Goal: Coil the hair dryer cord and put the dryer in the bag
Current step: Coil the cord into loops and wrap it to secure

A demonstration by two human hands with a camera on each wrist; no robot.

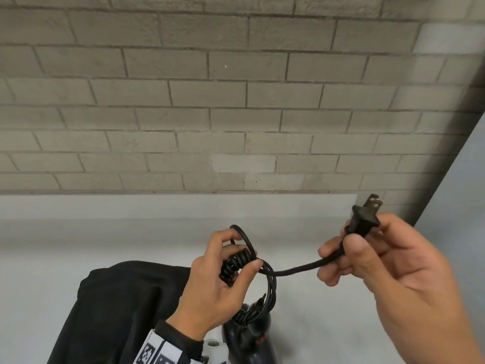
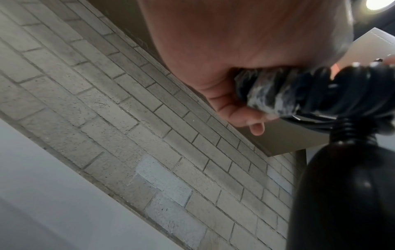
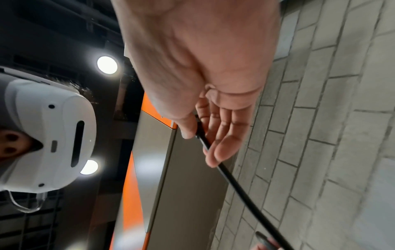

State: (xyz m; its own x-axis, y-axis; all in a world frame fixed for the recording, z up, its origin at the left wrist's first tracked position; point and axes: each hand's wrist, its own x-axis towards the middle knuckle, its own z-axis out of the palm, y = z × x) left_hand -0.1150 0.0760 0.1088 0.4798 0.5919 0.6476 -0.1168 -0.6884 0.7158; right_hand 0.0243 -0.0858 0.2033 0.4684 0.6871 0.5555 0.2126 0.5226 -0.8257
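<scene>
The left hand (image 1: 210, 282) is raised, fingers curled round the coiled cord (image 1: 236, 264); the right hand (image 1: 388, 264) pinches the plug (image 1: 363, 219). The dryer (image 1: 252, 334) hangs beside the black bag (image 1: 118, 306)

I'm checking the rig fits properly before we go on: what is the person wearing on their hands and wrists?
Both hands are bare: no gloves, no rings that show. The left hand comes out of a dark cuff, and below it sits a white band printed with black square code markers. The right hand shows bare down to the frame edge; no sleeve or band is in view there.
</scene>
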